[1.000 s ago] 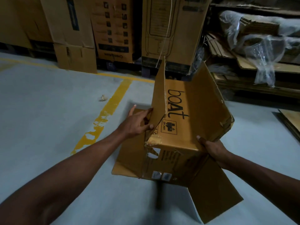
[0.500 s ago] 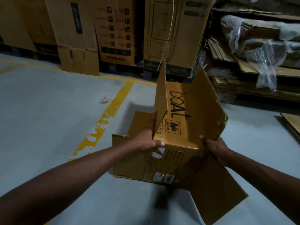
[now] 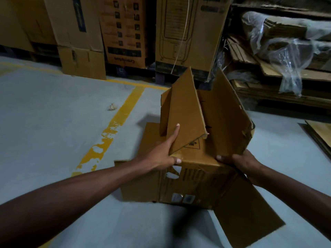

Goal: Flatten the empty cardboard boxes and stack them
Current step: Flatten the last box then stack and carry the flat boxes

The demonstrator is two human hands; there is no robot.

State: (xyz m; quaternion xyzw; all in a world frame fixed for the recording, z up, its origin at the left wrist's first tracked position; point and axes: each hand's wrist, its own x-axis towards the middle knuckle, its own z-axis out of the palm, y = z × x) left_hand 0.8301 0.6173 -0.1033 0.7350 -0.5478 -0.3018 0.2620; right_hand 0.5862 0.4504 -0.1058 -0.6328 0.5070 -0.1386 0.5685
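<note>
Cardboard, light, stiff and torn in places, the box should fold best at its creases, where the left hand presses a flap with fingers straight and the right hand grips a corner.

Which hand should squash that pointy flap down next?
Probably the left hand: its fingers already lie flat against the raised flap. The right hand is gripping the box at its near edge, steadying it.
</note>
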